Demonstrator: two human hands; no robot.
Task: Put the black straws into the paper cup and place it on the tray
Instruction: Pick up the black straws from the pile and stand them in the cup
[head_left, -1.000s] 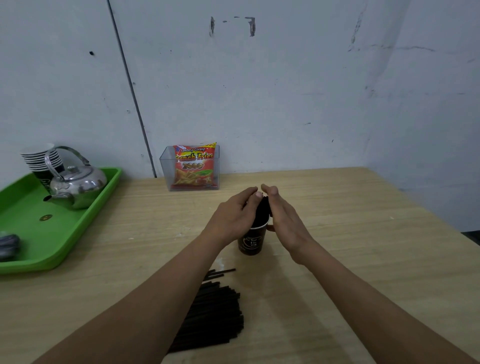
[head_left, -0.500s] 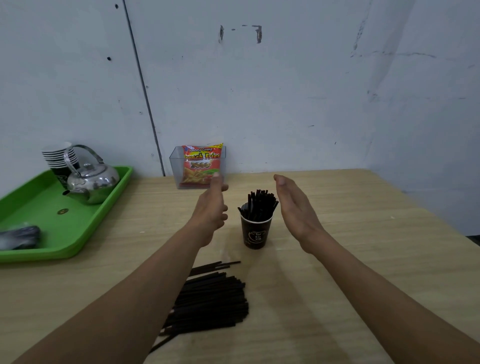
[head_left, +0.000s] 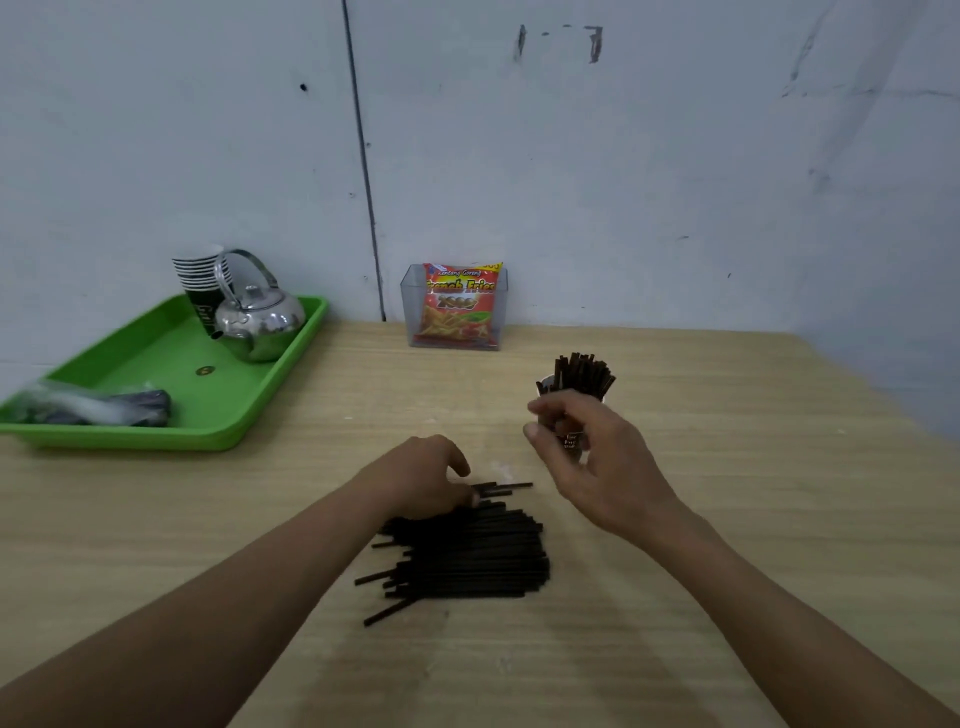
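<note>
A dark paper cup (head_left: 544, 385) stands on the wooden table with a bunch of black straws (head_left: 584, 371) upright in it. My right hand (head_left: 597, 457) hovers just in front of the cup and hides most of it; its fingers hang loosely curled and hold nothing. A pile of loose black straws (head_left: 467, 556) lies nearer to me. My left hand (head_left: 421, 478) is palm down on the pile's far left edge, with thumb and fingers curled onto a few straws. The green tray (head_left: 156, 353) sits at the far left.
On the tray stand a steel kettle (head_left: 260, 322) and a stack of paper cups (head_left: 200, 275), with a plastic-wrapped bundle (head_left: 93, 408) at its near end. A clear box with a snack bag (head_left: 457, 306) stands against the wall. The table's right side borders a wall.
Both hands let go of the straws in the cup and drew back. My left hand dropped onto the loose pile; my right hand came down in front of the cup.
</note>
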